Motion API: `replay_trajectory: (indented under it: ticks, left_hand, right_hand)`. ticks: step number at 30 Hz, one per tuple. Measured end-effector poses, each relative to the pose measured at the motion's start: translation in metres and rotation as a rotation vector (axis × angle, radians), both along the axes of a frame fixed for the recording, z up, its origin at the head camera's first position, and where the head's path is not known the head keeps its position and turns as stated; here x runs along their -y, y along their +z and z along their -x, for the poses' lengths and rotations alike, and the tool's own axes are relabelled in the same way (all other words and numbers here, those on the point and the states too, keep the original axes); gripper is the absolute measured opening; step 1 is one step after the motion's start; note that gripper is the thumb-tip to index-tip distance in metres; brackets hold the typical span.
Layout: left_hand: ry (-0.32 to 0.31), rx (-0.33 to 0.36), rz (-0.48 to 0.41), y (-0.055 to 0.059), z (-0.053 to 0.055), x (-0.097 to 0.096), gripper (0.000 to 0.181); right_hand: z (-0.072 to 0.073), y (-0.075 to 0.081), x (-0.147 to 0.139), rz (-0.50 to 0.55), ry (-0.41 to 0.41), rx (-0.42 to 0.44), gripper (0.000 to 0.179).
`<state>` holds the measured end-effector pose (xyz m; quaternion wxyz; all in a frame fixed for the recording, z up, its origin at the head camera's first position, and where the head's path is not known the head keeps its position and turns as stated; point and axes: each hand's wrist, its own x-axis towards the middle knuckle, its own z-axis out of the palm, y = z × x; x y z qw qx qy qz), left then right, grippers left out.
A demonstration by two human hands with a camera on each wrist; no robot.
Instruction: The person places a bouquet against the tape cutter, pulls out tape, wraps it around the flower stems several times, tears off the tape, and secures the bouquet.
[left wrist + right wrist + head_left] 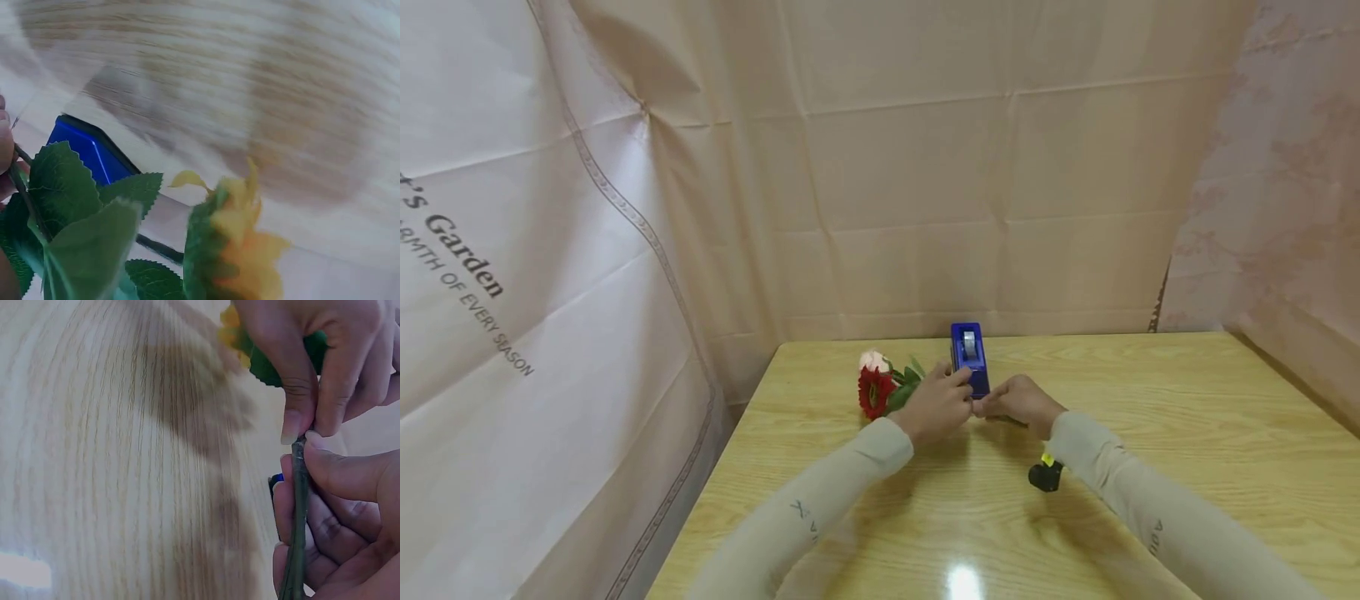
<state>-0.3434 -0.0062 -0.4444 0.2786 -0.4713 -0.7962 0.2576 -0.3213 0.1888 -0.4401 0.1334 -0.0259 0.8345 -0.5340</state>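
My left hand (936, 404) and right hand (1021, 403) meet over the table around a bunch of artificial flowers. In the right wrist view, the left fingers pinch the bundled green stems (299, 519) near their top. Below them, the right thumb presses against the stems while the right fingers curl behind. A shiny clear band shows on the stems by the fingertips. The red flower (874, 392) and pale pink flower (874, 361) are left of the left hand. A yellow-orange flower (240, 240) and green leaves (94, 250) appear in the left wrist view.
A blue tape dispenser (968, 354) with a roll in it stands just beyond the hands on the wooden table (1187, 433). Below the right wrist is a small black and yellow object (1045, 475), kind unclear. Cloth sheets (910, 167) hang behind and at both sides.
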Motion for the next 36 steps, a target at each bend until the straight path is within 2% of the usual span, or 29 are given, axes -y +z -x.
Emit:
replay_trajectory:
  ticks: [6,11,18,23,26,28,36]
  left_hand:
    - [-0.102,-0.155,0.112,0.003,-0.007,0.004,0.015]
    - [-0.164,-0.209,0.151,0.005,-0.01,0.006,0.015]
    - [-0.3,-0.284,0.13,0.005,-0.007,0.01,0.014]
    - [-0.361,-0.32,0.073,0.003,-0.004,0.012,0.015]
    - [-0.367,-0.327,0.057,0.003,-0.002,0.013,0.014]
    - [-0.354,-0.321,0.052,0.002,-0.001,0.013,0.013]
    - [-0.24,-0.208,-0.036,0.005,-0.001,0.016,0.018]
  right_hand:
    - [-0.003,-0.002,-0.003,-0.013,-0.005,0.019,0.031]
    - [-0.004,-0.004,-0.007,-0.046,0.029,0.008,0.031]
    - [-0.006,-0.005,-0.01,-0.101,0.198,-0.008,0.023]
    - [-0.006,-0.002,-0.013,-0.095,0.296,-0.021,0.023]
    - [-0.006,-0.003,-0.014,-0.086,0.329,-0.031,0.026]
    - [-0.005,-0.005,-0.013,-0.082,0.317,-0.038,0.026]
    - [-0.008,-0.005,-0.002,-0.04,0.176,-0.072,0.03]
